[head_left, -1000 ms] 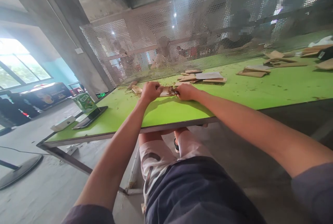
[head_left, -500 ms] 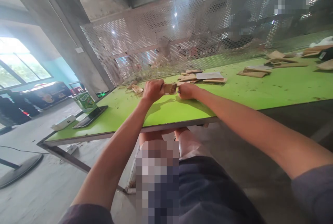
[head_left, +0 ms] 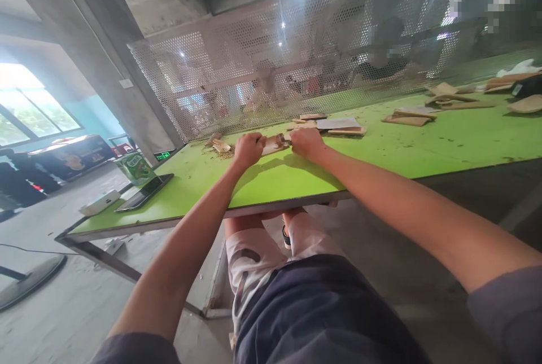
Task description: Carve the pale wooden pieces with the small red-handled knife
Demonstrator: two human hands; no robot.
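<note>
My left hand (head_left: 249, 149) is closed round the left end of a flat piece of pale wood (head_left: 273, 147) held low over the green table. At the wood's right end, my right hand (head_left: 308, 143) is closed in a fist. A small dark tip shows between this fist and the wood; most of what it grips is hidden inside the fingers. Brown curled bits (head_left: 280, 139) sit on the wood near that tip. Left of my left hand lie wood shavings (head_left: 224, 152) and a pale wood scrap (head_left: 221, 145).
Behind my hands lie wood pieces (head_left: 347, 131) and white paper (head_left: 337, 123). More wood pieces (head_left: 409, 118) lie to the right. A green box (head_left: 134, 168), dark tablet (head_left: 144, 193) and white box (head_left: 100, 203) occupy the left end. A perforated screen (head_left: 237, 70) borders the table's back.
The wood piece has tilted, showing more of its upper face, with brown curled bits now near its right end. My right fist has turned slightly. The whole view has shifted a little.
</note>
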